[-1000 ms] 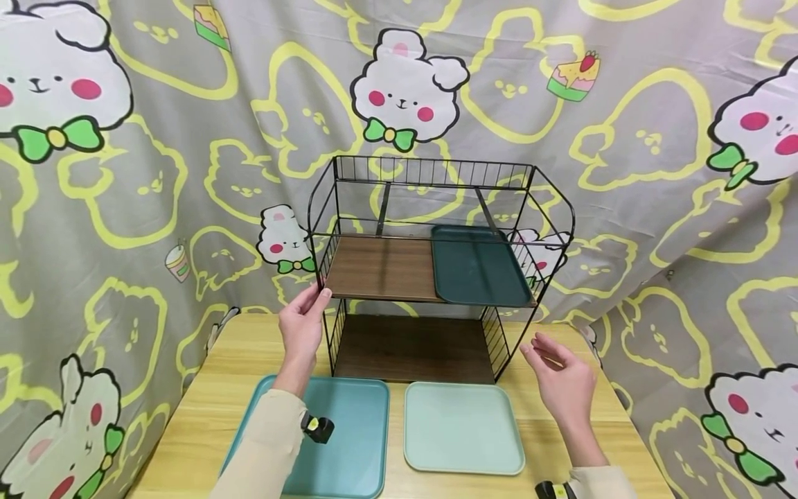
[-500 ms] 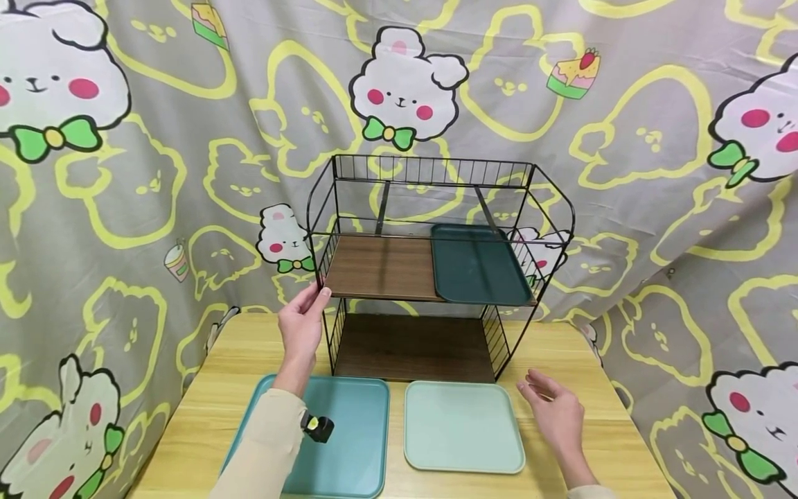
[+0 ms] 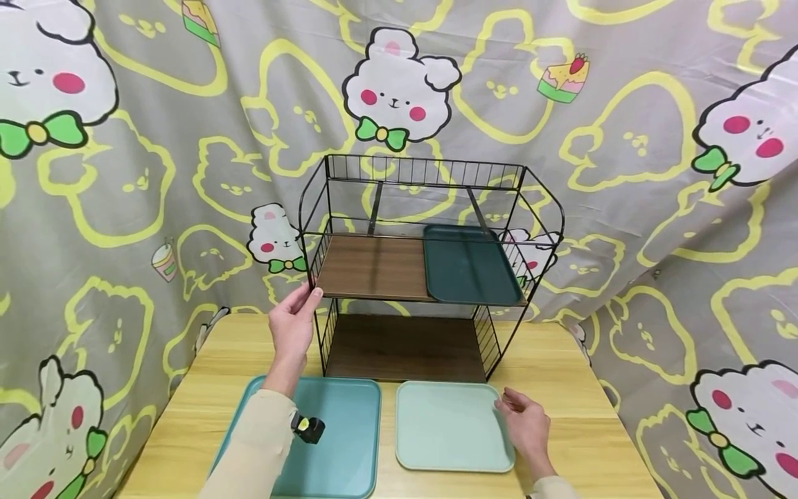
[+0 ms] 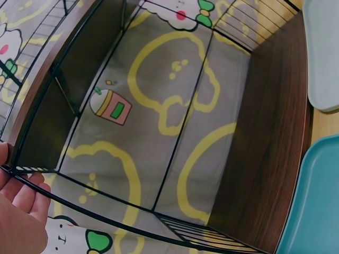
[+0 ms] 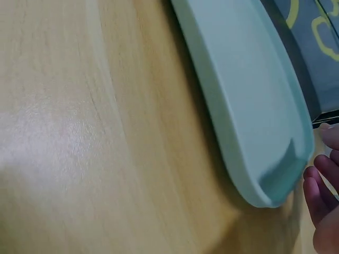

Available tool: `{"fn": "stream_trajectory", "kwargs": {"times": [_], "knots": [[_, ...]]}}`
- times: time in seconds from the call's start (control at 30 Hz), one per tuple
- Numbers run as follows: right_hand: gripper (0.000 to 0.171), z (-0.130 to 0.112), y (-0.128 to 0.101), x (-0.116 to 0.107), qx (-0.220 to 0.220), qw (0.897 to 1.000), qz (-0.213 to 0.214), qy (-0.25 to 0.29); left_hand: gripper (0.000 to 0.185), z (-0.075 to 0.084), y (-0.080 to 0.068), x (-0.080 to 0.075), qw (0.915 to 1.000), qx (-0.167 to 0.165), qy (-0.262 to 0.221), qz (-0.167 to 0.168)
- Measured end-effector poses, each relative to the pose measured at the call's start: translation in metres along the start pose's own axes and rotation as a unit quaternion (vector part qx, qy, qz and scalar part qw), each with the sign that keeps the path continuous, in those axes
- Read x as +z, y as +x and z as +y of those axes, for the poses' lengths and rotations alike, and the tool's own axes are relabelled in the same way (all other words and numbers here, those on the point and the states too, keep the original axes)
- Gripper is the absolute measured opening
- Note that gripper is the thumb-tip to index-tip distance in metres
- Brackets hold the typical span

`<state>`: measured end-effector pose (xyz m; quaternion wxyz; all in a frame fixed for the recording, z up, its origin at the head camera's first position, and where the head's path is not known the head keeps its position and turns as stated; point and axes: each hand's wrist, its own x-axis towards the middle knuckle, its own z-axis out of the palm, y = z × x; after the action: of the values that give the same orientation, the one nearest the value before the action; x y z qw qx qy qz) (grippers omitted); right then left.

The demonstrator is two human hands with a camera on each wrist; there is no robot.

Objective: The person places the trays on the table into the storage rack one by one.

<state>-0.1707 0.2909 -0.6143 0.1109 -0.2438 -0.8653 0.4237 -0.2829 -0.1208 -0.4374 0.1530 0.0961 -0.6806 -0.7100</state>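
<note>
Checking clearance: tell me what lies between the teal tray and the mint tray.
Only a bare strip of wooden tabletop separates teal tray from mint tray, in the head view.

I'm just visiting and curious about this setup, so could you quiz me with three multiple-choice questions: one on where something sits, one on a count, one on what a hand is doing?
1. Where is the dark green tray?
A. on the rack's upper shelf
B. on the table
C. on the rack's bottom shelf

2. How many trays are in view?
A. two
B. three
C. four

3. What is the left hand doing?
A. lying flat on the table
B. lifting a tray
C. holding the wire rack at its front left corner

Answers: 1 A, it lies on the right of the upper board. 2 B, with a teal tray and mint tray on the table. 3 C, fingers touch the frame.
</note>
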Motion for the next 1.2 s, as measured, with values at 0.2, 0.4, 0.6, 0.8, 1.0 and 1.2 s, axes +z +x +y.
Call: {"fn": "stream_trajectory", "kwargs": {"times": [0.2, 0.4, 0.6, 0.8, 1.0, 1.2], "knots": [[0.037, 0.007, 0.005, 0.006, 0.003, 1.0, -0.017, -0.007, 0.039, 0.0, 0.0, -0.001, 1.0, -0.003, 0.003, -0.004], [0.03, 0.014, 0.007, 0.005, 0.0, 1.0, -0.02, -0.018, 0.038, -0.001, 0.0, 0.001, 1.0, -0.004, 0.001, 0.0], [0.024, 0.019, 0.0, 0.0, -0.004, 0.999, -0.017, -0.029, 0.04, 0.001, -0.001, 0.001, 0.9999, -0.013, 0.001, 0.0], [0.025, 0.02, -0.007, -0.002, 0.017, 0.999, -0.023, -0.027, 0.04, 0.002, -0.001, -0.001, 0.9999, -0.011, 0.002, -0.002], [0.038, 0.018, 0.005, 0.0, -0.02, 0.999, -0.033, -0.028, 0.041, 0.002, 0.0, -0.001, 0.9999, -0.009, 0.003, -0.004], [0.037, 0.014, 0.014, 0.007, -0.076, 0.994, -0.072, -0.034, 0.038, 0.001, 0.0, 0.001, 1.0, -0.008, -0.002, 0.001]]}}
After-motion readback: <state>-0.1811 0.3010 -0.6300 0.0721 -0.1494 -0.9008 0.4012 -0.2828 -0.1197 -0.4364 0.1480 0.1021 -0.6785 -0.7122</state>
